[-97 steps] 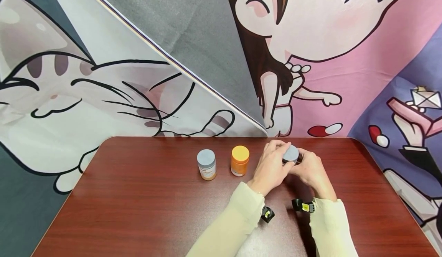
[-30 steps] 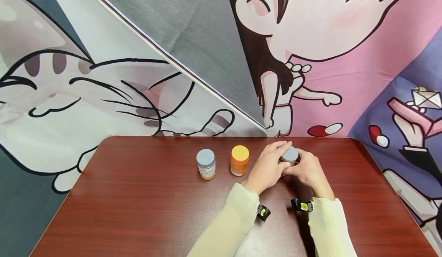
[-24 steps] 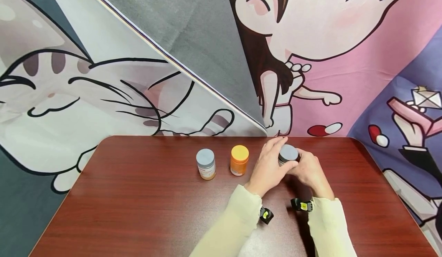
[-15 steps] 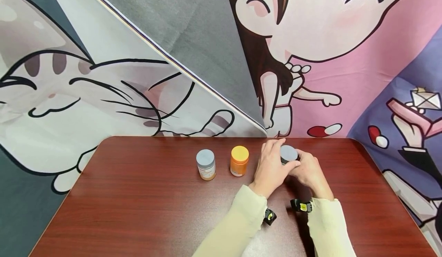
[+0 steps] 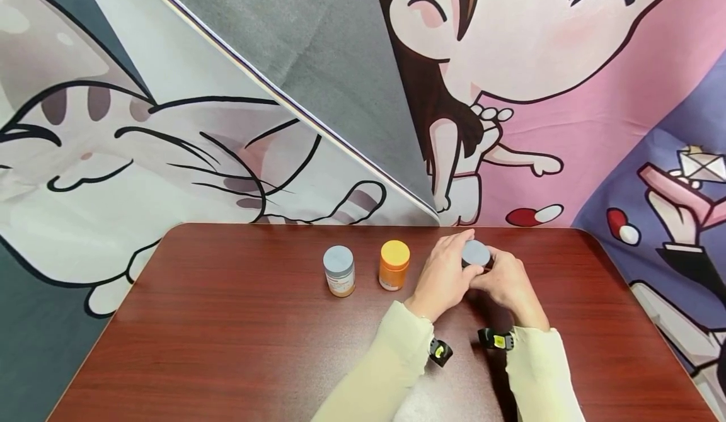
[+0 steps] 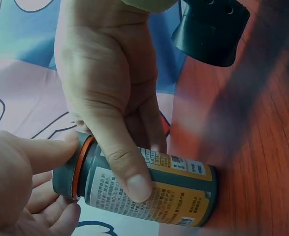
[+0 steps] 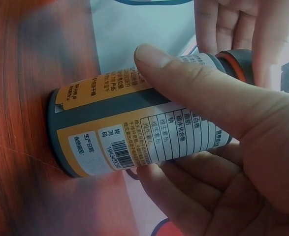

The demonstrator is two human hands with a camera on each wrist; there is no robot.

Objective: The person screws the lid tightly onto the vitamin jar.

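Observation:
A dark grey supplement bottle with an orange and white label [image 6: 183, 199] stands at the back right of the table. My right hand [image 5: 510, 281] grips its body, thumb along the label and fingers round the far side in the right wrist view. My left hand [image 5: 442, 277] holds the bottle's grey cap [image 6: 63, 179] between thumb and fingers. An orange ring [image 6: 80, 169] shows just under the cap. In the head view only the cap's top shows; the hands hide the body.
To the left stand an orange bottle with a yellow lid [image 5: 394, 264] and a grey-lidded bottle with a white label [image 5: 339, 271]. The reddish-brown table [image 5: 227, 334] ends at a cartoon-printed cloth backdrop [image 5: 317, 176]. Each wrist wears a black strap device.
My left hand's fingers spread off the cap, shifted round it and closed on it again, the wrist swinging left and right. The right hand keeps its grip with hardly any movement.

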